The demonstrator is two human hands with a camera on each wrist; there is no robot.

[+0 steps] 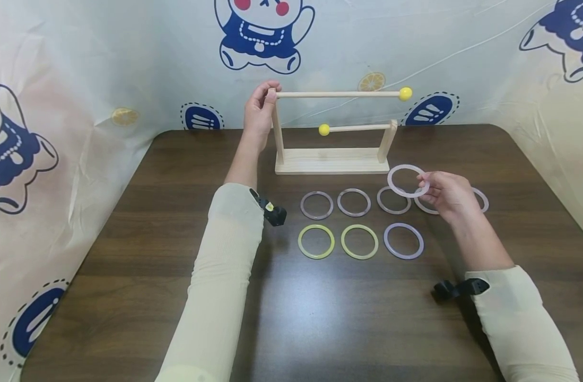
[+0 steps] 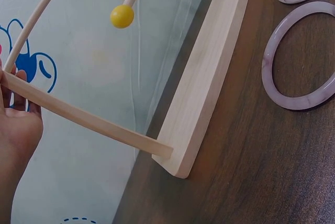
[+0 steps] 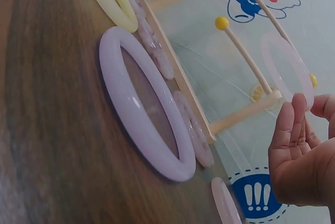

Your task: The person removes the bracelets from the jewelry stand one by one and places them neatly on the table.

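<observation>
A wooden two-rod rack (image 1: pixel 331 161) stands near the table's far edge. My left hand (image 1: pixel 259 114) grips the top of its left post (image 2: pixel 78 114), where the upper rod (image 1: pixel 339 95) begins. That rod's free right end carries a yellow ball (image 1: pixel 405 94); the lower rod (image 1: pixel 360 128) has another yellow ball (image 1: pixel 324 130) at its left end. Between thumb and fingers, my right hand (image 1: pixel 447 195) pinches a pale pink bangle (image 3: pixel 302 67), raised off the table to the right of the rack's base. Both rods are bare.
Marbled purple bangles (image 1: pixel 303 206) lie in a row before the rack, partly hidden by the right hand. Nearer are two yellow-green bangles (image 1: pixel 301 242) and a lavender bangle (image 1: pixel 386 241). A printed cloth (image 1: pixel 339 48) hangs behind the brown table (image 1: pixel 129 254).
</observation>
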